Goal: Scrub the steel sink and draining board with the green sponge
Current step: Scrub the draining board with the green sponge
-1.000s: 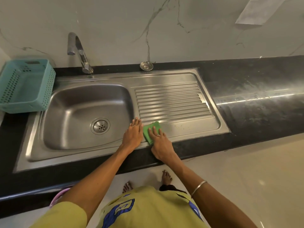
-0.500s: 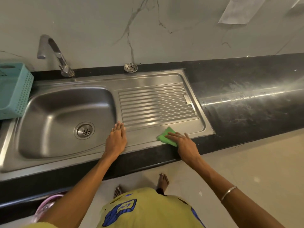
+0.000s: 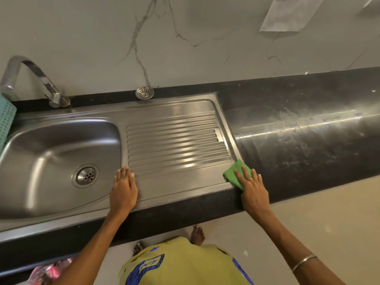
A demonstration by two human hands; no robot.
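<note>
The steel sink (image 3: 51,145) with its round drain (image 3: 86,176) lies at the left, and the ribbed draining board (image 3: 176,138) joins it on the right. The green sponge (image 3: 233,172) sits flat on the board's near right corner. My right hand (image 3: 251,188) presses down on the sponge with the fingers spread over it. My left hand (image 3: 123,190) rests flat on the steel strip between the bowl and the ribs, holding nothing.
A curved tap (image 3: 33,79) stands at the back left beside a teal basket (image 3: 6,118). A loose strainer (image 3: 144,93) lies behind the board. Smeared black countertop (image 3: 304,136) runs off to the right. A marble wall is behind.
My right hand has slid the sponge rightwards along the board's front strip, from beside my left hand to the right corner. My left hand stayed put. The view shifted right.
</note>
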